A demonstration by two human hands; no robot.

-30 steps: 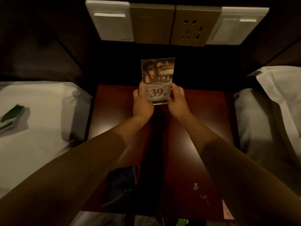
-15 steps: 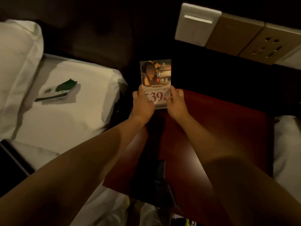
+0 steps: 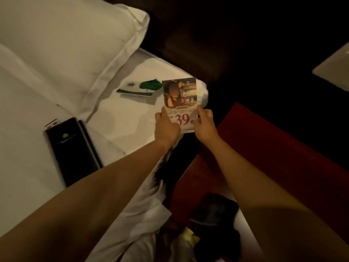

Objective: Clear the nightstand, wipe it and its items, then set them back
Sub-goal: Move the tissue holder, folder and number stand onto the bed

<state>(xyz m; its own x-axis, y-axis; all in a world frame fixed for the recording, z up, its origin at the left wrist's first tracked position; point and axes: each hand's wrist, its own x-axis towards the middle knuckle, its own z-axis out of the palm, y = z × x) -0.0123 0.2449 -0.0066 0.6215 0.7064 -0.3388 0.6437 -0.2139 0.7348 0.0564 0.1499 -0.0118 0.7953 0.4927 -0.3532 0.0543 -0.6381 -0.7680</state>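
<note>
I hold an upright acrylic sign card printed with "39" by its lower corners, my left hand on its left edge and my right hand on its right. The card hangs over the gap between the white bed and the dark red nightstand, near the bed's corner. A dark cloth lies at the near end of the nightstand.
On the bed lie a green-and-white leaflet and a black folder, beside a large white pillow. A dark headboard wall runs behind, with a wall panel at the right edge.
Both hands have carried the sign card left, from above the nightstand's back edge to the bed's corner. My view has swung left, bringing the pillow and black folder into sight.
</note>
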